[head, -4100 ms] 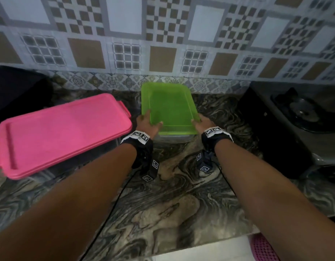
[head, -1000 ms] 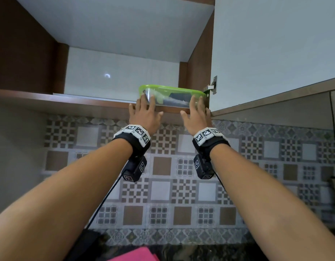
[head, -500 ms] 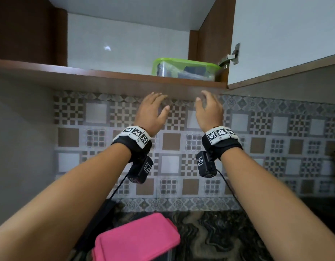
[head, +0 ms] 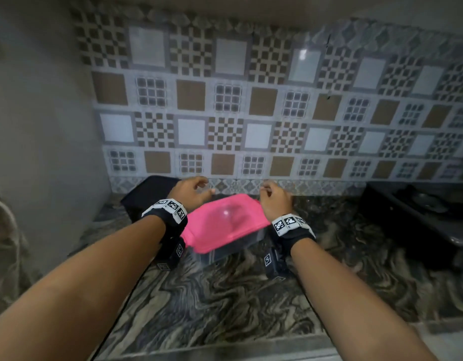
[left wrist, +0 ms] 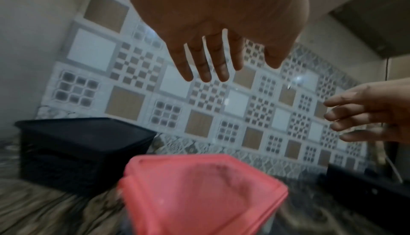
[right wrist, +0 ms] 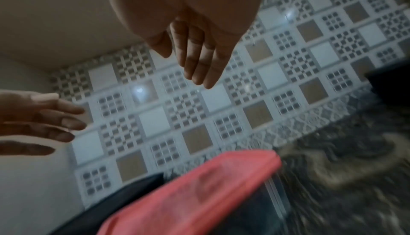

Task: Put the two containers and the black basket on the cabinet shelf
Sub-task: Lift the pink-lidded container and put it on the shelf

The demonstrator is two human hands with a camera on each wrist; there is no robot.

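Observation:
A clear container with a pink lid (head: 222, 225) (left wrist: 199, 193) (right wrist: 195, 196) sits on the marbled counter near the tiled wall. Behind it to the left stands the black basket (head: 147, 196) (left wrist: 82, 151) (right wrist: 115, 202). My left hand (head: 192, 190) (left wrist: 221, 58) hovers above the container's far left corner, fingers relaxed and empty. My right hand (head: 273, 198) (right wrist: 195, 59) hovers above its far right corner, likewise empty. Neither hand touches the lid. The green-lidded container and the cabinet shelf are out of view.
A patterned tile wall (head: 251, 113) backs the marbled counter (head: 225, 295). A dark stove (head: 418, 217) occupies the right side. A plain grey wall (head: 42, 126) closes the left end, just beyond the basket.
Both hands have dropped from the shelf edge, where the green-lidded container was left, down to just above the pink-lidded container. My view has tilted down from the cabinet to the counter.

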